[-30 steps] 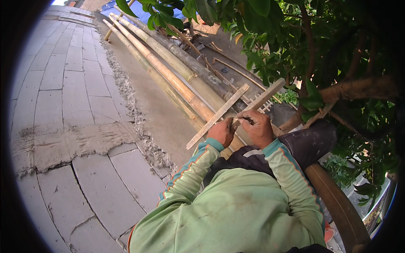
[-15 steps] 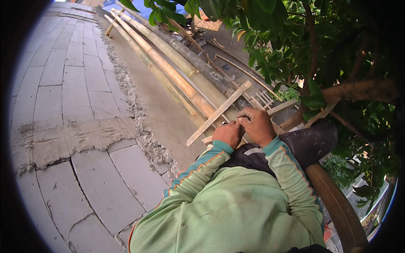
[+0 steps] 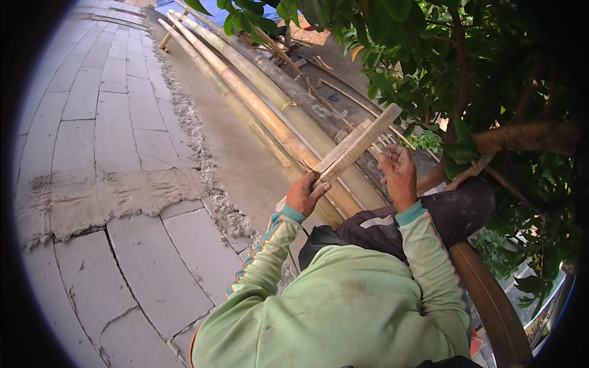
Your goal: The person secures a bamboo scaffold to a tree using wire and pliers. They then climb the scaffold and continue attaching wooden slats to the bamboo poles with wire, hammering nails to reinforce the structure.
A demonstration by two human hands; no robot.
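My left hand [image 3: 305, 193] is closed on a pale wooden strip [image 3: 362, 144] near its lower end, thumb on the near side. That strip slants up and to the right, lying almost along a second wooden strip [image 3: 343, 146] just behind it. A thin dark strand shows by the left fingers; I cannot make out what it is. To the right of the strips, my right hand [image 3: 400, 176] is raised with its fingers apart and partly curled. Nothing shows in it. Long bamboo poles [image 3: 279, 129] run away beneath the strips.
Grey block paving [image 3: 73, 141] with a rough mortar band [image 3: 116, 199] covers the left. A smooth cement strip [image 3: 215, 132] lies between the paving and the poles. Leafy branches [image 3: 460, 135] crowd the right side. A blue tarp [image 3: 215, 11] is at the far end.
My hands were together at the crossed strips and have moved apart, the left leftward, the right rightward. One strip has swung round to lie nearly parallel to the other.
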